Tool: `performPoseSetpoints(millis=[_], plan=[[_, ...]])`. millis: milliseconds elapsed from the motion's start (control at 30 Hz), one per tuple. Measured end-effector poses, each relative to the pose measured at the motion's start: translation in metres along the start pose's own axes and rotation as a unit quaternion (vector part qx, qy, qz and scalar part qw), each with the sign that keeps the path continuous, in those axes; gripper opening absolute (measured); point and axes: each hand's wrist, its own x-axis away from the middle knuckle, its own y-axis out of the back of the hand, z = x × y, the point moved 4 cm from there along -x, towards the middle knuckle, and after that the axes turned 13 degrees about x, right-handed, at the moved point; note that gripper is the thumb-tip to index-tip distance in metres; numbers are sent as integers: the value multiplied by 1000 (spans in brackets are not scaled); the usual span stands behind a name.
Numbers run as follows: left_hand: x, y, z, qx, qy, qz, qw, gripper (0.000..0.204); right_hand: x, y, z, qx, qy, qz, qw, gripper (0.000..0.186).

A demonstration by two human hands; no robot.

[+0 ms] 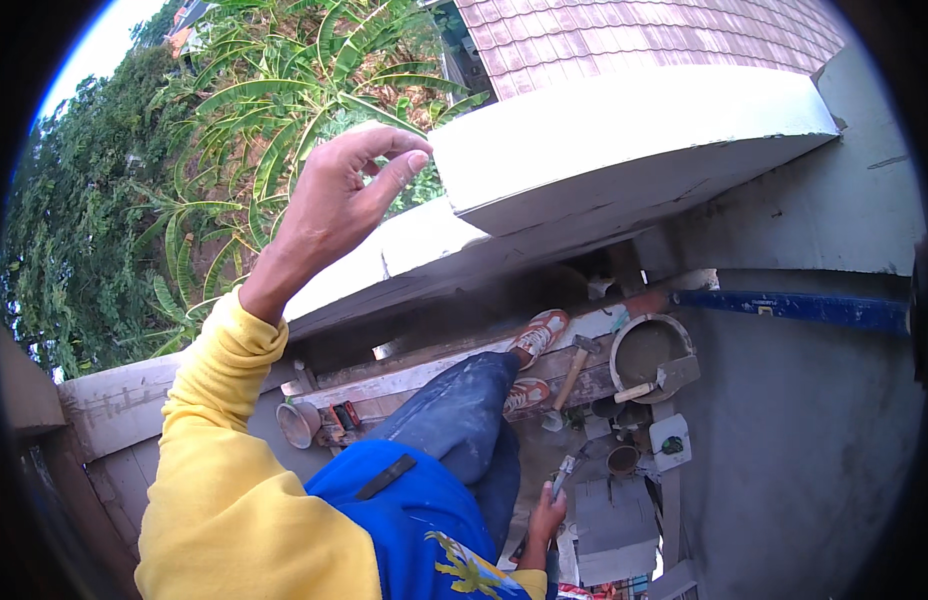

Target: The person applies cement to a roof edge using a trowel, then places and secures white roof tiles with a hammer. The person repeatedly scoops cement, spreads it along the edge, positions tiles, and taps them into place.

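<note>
My left hand [349, 190] is raised beside the near left end of the thick white slab [634, 130]. Its thumb and forefinger come together in a pinch at the slab's edge; anything between them is too small to make out. Low down at my right side, my right hand [547, 518] is wrapped round a slim hand tool [563, 476] with a grey metal end pointing up and away. Its exact kind cannot be told, and my fingers hide part of it.
My shoes stand on wooden planks [434, 372] beside a hammer [572, 383]. A round mortar bucket [649, 350] carries a trowel [664, 378]. A blue spirit level [794, 307] lies against the grey wall. Pots and a cardboard sheet [616, 520] lie below. Beyond the slab are plants and a tiled roof.
</note>
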Motion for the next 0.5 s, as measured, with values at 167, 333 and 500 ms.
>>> performPoseSetpoints(millis=[167,333,500], plan=[[73,-4,6,-106,-227,-123,960,18,6,1,6,15,17,11,1000,46],[157,-56,37,9,-199,40,979,23,24,-16,8,66,10,48,997,45],[261,-121,137,68,148,238,958,33,34,-54,-19,64,-3,106,992,40]])
